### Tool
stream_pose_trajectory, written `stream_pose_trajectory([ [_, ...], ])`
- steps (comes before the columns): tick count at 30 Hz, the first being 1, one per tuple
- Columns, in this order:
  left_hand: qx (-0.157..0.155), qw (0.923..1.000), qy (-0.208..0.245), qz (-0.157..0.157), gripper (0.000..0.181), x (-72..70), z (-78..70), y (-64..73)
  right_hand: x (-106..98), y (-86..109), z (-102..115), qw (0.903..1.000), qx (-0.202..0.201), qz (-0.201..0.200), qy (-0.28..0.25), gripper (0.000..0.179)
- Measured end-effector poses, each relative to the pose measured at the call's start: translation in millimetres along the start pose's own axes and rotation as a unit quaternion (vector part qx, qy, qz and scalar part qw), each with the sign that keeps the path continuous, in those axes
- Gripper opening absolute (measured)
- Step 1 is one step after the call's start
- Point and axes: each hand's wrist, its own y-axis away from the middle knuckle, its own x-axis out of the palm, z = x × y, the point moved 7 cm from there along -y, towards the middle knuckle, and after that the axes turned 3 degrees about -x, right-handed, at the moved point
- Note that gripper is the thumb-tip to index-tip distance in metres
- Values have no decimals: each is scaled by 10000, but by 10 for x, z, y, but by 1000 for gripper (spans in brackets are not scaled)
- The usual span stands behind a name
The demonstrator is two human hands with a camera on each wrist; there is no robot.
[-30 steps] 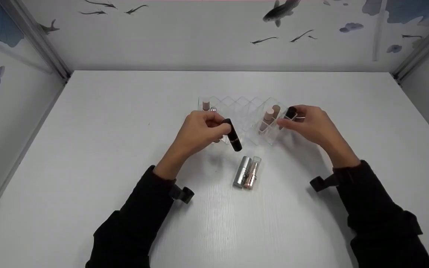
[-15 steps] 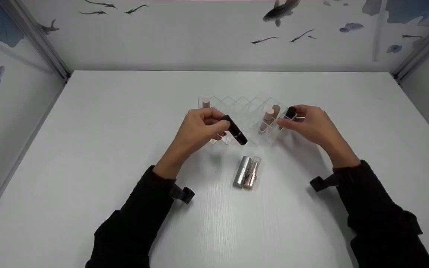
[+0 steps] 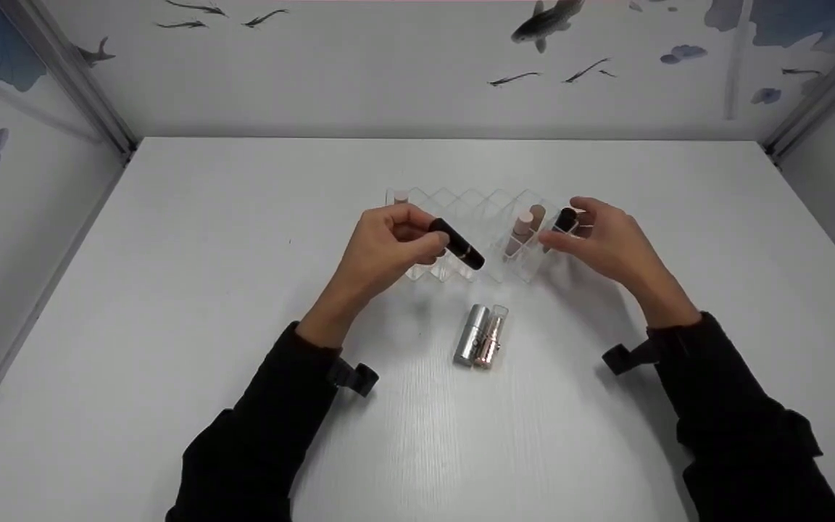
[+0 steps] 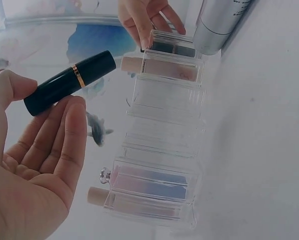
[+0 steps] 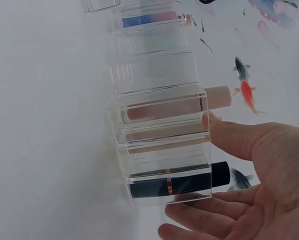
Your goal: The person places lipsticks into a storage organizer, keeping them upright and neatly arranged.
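In the head view my left hand (image 3: 387,250) pinches a black lipstick tube (image 3: 458,245) with a gold band. It holds the tube tilted above the front left of a clear lipstick organizer (image 4: 164,95), thumb on one end in the left wrist view. At the organizer's right end, my right hand (image 3: 609,243) holds the end section, thumb on the upper edge and fingers along the side wall. Another black lipstick (image 5: 189,185) stands in the end slot there. Beside it are a pink-capped tube (image 3: 524,223) and a tan-capped tube (image 3: 537,215).
A silver tube (image 3: 471,336) and a rose-gold tube with a clear cap (image 3: 491,338) lie side by side on the white table (image 3: 417,435) before the organizer. At the organizer's left end sits another pink-capped tube (image 3: 401,198). A patterned wall panel (image 3: 359,80) rises behind.
My left hand tilts the black lipstick further toward level, its free end swinging up and to the right. The right index finger lifts slightly, while the organizer stays in place.
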Motion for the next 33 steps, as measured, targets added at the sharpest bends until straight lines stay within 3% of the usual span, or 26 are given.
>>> stream_pose_trajectory([
  [4,27,9999,133,12,11,1,-16,2,-68,36,100,9990,-243,-378,4,90],
  [8,8,9994,334,-33,12,-10,-27,8,-164,92,212,9923,-701,-1015,-69,75],
  [10,-2,9993,379,-64,12,-17,-28,10,-212,121,288,9826,-1163,-1443,-131,66],
  [13,12,9992,381,-99,14,-22,-27,11,-257,180,414,9586,-1991,-2007,-342,55],
  [15,29,9992,380,-131,15,-26,-25,9,-268,240,509,9421,-2459,-2230,-472,51],
  [17,59,9991,388,-141,17,-26,-28,7,-260,316,621,9319,-2751,-2276,-641,47],
  [20,112,9992,372,-120,18,-21,-32,4,-204,451,843,9269,-3031,-1959,-1029,43],
  [25,191,9993,327,-18,20,3,-53,8,20,621,1142,9265,-3328,-958,-1472,41],
  [33,390,9985,357,108,20,50,-109,21,276,510,983,9309,-3230,-127,-1699,41],
])
